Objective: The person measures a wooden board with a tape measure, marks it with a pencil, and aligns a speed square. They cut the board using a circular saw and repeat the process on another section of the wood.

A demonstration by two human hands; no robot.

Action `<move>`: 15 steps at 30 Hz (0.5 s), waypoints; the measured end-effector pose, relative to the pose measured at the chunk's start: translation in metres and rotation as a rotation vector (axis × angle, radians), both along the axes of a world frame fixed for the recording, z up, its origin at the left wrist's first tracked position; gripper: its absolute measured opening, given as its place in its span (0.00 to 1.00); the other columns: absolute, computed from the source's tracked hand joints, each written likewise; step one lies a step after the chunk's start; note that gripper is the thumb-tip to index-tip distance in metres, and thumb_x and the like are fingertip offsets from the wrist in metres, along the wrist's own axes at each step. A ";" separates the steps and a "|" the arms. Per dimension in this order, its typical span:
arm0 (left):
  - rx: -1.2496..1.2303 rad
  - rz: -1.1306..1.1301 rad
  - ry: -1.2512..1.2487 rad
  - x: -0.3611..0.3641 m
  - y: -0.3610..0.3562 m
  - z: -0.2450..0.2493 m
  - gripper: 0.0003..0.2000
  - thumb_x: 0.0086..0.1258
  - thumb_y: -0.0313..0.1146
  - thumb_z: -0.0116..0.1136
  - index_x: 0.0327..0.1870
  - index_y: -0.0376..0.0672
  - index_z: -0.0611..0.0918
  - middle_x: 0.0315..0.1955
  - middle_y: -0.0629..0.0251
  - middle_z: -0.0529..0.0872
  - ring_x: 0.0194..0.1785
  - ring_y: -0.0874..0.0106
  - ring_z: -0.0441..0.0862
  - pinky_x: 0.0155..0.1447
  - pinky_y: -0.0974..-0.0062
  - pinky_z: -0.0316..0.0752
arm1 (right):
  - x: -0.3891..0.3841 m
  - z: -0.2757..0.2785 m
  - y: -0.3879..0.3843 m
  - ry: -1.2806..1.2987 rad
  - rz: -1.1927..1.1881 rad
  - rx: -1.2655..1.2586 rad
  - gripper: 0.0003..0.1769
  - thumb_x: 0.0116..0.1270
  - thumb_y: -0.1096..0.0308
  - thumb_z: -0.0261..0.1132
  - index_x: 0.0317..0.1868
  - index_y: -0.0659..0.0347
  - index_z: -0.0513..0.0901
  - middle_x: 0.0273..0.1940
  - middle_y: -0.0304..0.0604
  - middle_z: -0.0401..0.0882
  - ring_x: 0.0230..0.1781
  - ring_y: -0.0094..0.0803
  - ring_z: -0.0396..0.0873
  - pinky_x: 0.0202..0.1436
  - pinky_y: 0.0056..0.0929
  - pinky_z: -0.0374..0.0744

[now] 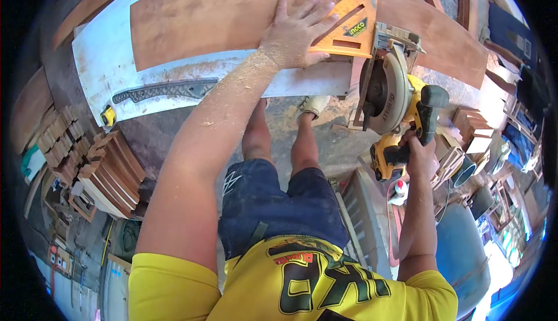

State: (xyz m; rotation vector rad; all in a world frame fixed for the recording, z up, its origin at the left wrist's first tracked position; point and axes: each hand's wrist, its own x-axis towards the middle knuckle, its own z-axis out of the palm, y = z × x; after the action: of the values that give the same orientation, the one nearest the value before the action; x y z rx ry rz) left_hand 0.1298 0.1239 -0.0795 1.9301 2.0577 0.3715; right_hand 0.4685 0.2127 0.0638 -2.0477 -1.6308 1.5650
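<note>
My left hand lies flat with fingers spread, across a reddish-brown wooden board and the edge of an orange speed square. The square rests on the board. My right hand is wrapped round the rear handle of a yellow and black cordless circular saw. The saw's base sits at the board's near edge, right beside the square. How far the blade reaches into the wood is hidden. Sawdust coats my left wrist and forearm.
A white work surface bears the board, a dark pull-saw-shaped tool and a yellow tape measure. Stacked wood pieces stand at left, more blocks at right. A blue-grey rounded container is at lower right.
</note>
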 end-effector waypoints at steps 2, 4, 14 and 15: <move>0.008 -0.002 -0.003 0.001 -0.001 -0.001 0.42 0.56 0.58 0.65 0.74 0.60 0.64 0.75 0.73 0.60 0.79 0.68 0.52 0.74 0.32 0.33 | 0.003 -0.001 0.000 0.022 0.026 -0.003 0.16 0.58 0.71 0.60 0.47 0.68 0.75 0.29 0.41 0.74 0.29 0.28 0.75 0.36 0.25 0.75; 0.016 0.001 -0.008 0.001 -0.001 -0.003 0.42 0.56 0.59 0.65 0.74 0.61 0.64 0.75 0.73 0.60 0.79 0.68 0.52 0.74 0.31 0.34 | 0.005 -0.003 0.000 0.037 0.028 -0.007 0.15 0.58 0.71 0.59 0.45 0.68 0.75 0.29 0.41 0.74 0.28 0.28 0.75 0.35 0.26 0.74; 0.002 -0.012 0.040 0.000 -0.002 0.000 0.41 0.59 0.61 0.62 0.75 0.62 0.62 0.75 0.71 0.61 0.78 0.68 0.53 0.75 0.33 0.35 | 0.029 -0.012 0.007 -0.146 0.110 0.033 0.15 0.61 0.68 0.63 0.46 0.67 0.78 0.31 0.41 0.79 0.28 0.28 0.79 0.35 0.26 0.77; -0.008 -0.021 0.054 0.000 -0.001 0.000 0.41 0.59 0.61 0.61 0.75 0.62 0.62 0.75 0.71 0.60 0.79 0.68 0.53 0.75 0.33 0.36 | 0.028 -0.013 0.007 -0.050 0.057 0.018 0.15 0.61 0.66 0.64 0.46 0.67 0.79 0.31 0.41 0.80 0.28 0.28 0.79 0.35 0.26 0.78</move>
State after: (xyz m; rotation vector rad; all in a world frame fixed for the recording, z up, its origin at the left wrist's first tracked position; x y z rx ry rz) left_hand 0.1300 0.1229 -0.0798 1.9763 2.0676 0.3096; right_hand 0.4968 0.2195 0.0509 -2.0660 -1.7282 1.5222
